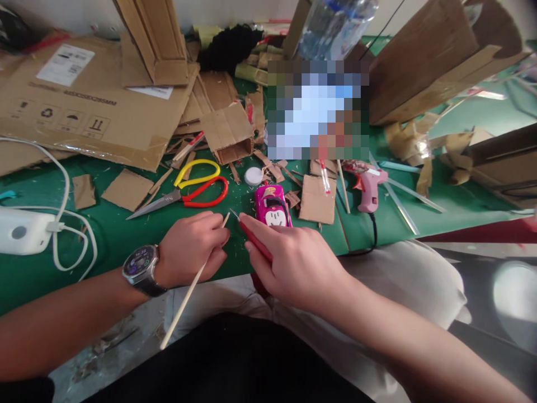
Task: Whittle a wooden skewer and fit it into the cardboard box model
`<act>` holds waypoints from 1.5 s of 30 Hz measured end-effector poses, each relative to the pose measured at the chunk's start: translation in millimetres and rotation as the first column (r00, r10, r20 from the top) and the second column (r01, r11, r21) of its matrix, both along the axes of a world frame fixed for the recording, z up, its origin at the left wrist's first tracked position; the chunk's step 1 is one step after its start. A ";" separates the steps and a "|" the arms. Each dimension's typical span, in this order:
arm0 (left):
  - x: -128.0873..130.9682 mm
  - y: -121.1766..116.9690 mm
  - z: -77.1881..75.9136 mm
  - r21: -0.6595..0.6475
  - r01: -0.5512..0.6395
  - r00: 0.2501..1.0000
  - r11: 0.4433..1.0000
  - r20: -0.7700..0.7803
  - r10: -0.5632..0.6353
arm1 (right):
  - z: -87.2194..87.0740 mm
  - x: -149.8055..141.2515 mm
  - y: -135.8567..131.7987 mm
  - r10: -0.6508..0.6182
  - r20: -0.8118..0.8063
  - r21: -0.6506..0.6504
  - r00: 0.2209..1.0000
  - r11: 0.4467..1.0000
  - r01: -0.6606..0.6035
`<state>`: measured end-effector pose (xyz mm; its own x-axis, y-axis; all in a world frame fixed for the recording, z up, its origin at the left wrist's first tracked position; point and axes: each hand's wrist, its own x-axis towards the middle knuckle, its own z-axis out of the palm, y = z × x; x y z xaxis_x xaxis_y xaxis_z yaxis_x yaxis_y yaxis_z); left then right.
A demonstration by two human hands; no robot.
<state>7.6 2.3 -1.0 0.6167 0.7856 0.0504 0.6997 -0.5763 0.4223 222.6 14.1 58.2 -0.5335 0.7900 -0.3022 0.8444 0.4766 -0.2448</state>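
Observation:
My left hand (197, 243) is closed around a thin wooden stick (184, 302), which slants from near my lap up past my fingertips. A watch (141, 264) is on that wrist. My right hand (296, 263) grips a red-handled craft knife (255, 235), its thin blade pointing up and left, close to the stick's upper end. Whether blade and stick touch I cannot tell. Just beyond my right hand lies a magenta power socket adapter (273, 202). Scissors (193, 193) with one yellow and one red handle loop lie open beyond my left hand.
A pink glue gun (369, 187) with a black cord lies to the right, near clear glue sticks (400, 204). Cardboard pieces (318, 200) and small scraps litter the green table (113, 224). A white power bank (23, 230) with cables is at left; a plastic bottle (335, 28) stands behind.

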 end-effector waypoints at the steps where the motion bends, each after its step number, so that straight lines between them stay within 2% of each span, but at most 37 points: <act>1: 0.1 0.0 -0.2 0.002 0.002 1.000 1.000 -0.004 -0.002 | -0.2 0.3 -0.6 0.005 -0.001 -0.005 1.000 1.000 -0.005; 7: 0.4 0.5 -1.0 0.016 0.014 1.000 1.000 -0.014 -0.013 | -6.8 -5.3 -7.0 0.046 0.027 0.014 0.999 0.999 -0.047; 15: 1.8 0.8 -1.4 0.035 0.039 0.999 0.999 -0.024 -0.038 | -13.6 -15.4 -17.8 0.087 0.157 0.095 0.984 0.990 -0.103; 27: 2.9 0.5 -3.7 0.028 0.025 1.000 0.999 -0.017 -0.024 | -13.7 -24.6 -17.6 0.098 0.172 0.074 0.980 0.991 -0.112; 31: 4.2 -2.0 -4.3 -0.018 0.043 0.999 0.999 0.033 -0.042 | -15.3 -27.4 -16.8 0.106 0.189 0.063 0.976 0.991 -0.120; 35: 4.0 -4.2 -3.2 -0.047 0.043 0.997 0.998 0.062 -0.040 | -18.0 -27.4 -17.9 0.124 0.176 0.056 0.977 0.989 -0.136; 40: 2.9 -2.5 0.9 -0.026 0.040 0.996 0.999 0.084 -0.038 | -20.6 -20.1 -17.2 0.077 0.135 0.125 0.988 0.988 -0.094; 45: 2.0 -0.9 -2.6 -0.012 -0.005 0.991 1.000 0.137 0.007 | -11.6 -8.3 -13.6 0.032 0.064 0.160 0.997 0.986 -0.042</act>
